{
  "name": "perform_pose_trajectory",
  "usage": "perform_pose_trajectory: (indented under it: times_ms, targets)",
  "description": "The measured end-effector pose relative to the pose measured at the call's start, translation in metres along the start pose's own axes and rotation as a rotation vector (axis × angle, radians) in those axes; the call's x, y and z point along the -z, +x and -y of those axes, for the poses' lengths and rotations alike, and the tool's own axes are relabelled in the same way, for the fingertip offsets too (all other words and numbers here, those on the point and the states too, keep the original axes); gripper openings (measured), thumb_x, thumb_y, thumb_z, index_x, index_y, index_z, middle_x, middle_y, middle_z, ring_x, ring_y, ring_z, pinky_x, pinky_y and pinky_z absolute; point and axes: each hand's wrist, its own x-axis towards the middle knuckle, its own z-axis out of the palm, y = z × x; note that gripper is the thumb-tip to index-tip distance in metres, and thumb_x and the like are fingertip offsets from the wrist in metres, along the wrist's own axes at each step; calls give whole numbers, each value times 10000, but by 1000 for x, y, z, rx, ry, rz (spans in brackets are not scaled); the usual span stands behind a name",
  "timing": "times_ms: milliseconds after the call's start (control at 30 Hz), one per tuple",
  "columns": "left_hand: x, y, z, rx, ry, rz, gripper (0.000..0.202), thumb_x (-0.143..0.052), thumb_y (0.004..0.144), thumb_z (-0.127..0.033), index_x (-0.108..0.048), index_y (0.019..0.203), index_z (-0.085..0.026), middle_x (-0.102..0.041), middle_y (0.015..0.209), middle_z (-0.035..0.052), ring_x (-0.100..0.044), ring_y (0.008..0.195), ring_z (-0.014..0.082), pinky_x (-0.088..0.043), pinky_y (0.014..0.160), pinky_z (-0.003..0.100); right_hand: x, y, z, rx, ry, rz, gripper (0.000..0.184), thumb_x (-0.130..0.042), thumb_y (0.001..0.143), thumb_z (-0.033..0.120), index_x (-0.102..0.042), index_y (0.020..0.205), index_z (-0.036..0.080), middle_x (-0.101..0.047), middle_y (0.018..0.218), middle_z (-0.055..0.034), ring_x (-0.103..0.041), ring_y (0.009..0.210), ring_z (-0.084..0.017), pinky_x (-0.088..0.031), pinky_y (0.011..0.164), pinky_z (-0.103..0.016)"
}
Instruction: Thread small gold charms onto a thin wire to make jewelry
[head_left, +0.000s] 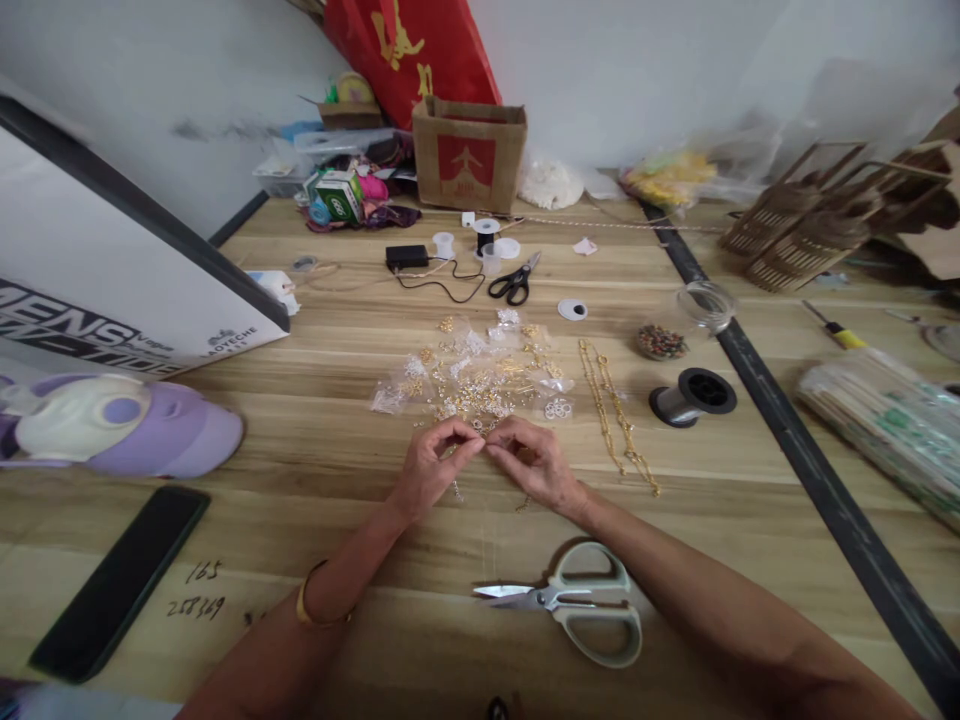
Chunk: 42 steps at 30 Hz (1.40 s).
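My left hand (439,460) and my right hand (536,460) meet over the middle of the table, each with thumb and forefinger pinched together. What sits between the fingertips is too small to make out. A short silvery chain end (457,490) hangs below my left hand, and another small chain end (523,505) shows under my right. Just beyond the fingers spreads a pile of gold and silver beads and jewellery findings (480,385), partly in small clear bags. Gold chains (607,405) lie to the right of it. Light-handled scissors (570,600) rest with blades apart, nearer me.
A wire spool (691,396) and a tipped jar of beads (661,342) are at right. Black scissors (514,280) and thread spools (486,238) lie farther back. A phone (120,580), a purple bottle (150,425) and a large white box (135,250) occupy the left.
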Motion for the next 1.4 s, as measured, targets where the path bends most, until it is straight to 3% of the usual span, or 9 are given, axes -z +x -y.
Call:
perform_pose_trajectory:
  times_ms: [400,733,967,1400]
  targets:
    - [-1,2,3,72,-62,-32,98,-711,688,-210,-708,761,-146,-687,758,42,-621,730,156,-500,713,261,2,1,0,-31,17,-65,101,-538,871,248,-594,828,177,-584,726,-25,-524,643,-130,-420,550,-239]
    - [0,3,7,-37,-45,-44,96,-701,705,-222,-726,776,-162,-685,787,52,-629,756,162,-519,703,264,2,2,-1,-27,10,-71,112,-538,871,262,-605,832,181,-589,724,-24,-532,643,-134,-427,553,-242]
    - [-2,2,8,67,-93,-98,97,-724,673,-187,-709,765,-160,-714,769,30,-652,728,153,-523,714,253,2,2,-1,-30,5,-61,99,-553,864,250,-619,842,179,-605,733,-35,-552,659,-142,-435,555,-247]
    - [0,5,5,128,-145,-128,89,-733,644,-210,-694,697,-151,-717,744,43,-649,717,166,-511,702,271,1,1,-2,-38,17,-71,87,-582,848,244,-641,859,182,-632,765,-45,-574,684,-150,-449,564,-253]
